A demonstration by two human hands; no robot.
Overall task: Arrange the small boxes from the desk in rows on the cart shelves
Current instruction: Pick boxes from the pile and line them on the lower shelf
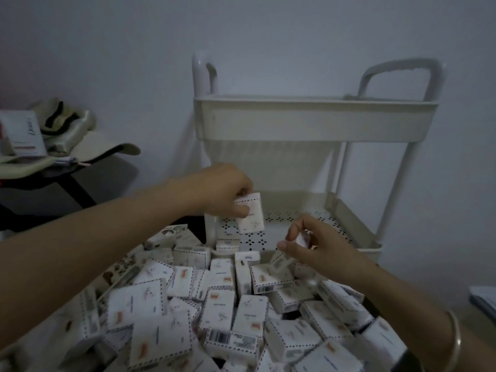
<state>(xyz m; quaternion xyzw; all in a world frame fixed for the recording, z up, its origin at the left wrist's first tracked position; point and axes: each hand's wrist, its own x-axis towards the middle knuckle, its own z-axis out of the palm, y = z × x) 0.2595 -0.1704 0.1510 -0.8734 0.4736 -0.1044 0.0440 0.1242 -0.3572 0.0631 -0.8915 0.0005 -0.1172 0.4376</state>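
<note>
A heap of several small white boxes (214, 307) with dashed borders covers the desk in front of me. My left hand (222, 189) grips one small box (251, 217) upright over the left end of the cart's middle shelf (330, 224). Below it, two boxes (227, 238) stand on that shelf at its left wall. My right hand (314, 244) pinches another small box (303, 239) just above the heap, at the shelf's front edge. The white cart's top shelf (314, 122) shows only its front wall; its inside is hidden.
The cart stands against a pale wall, with handle loops (400, 76) at both ends. A dark side table (64, 181) at the left holds a cap, a bag and a larger box (22, 132). A bangle (455, 339) circles my right wrist.
</note>
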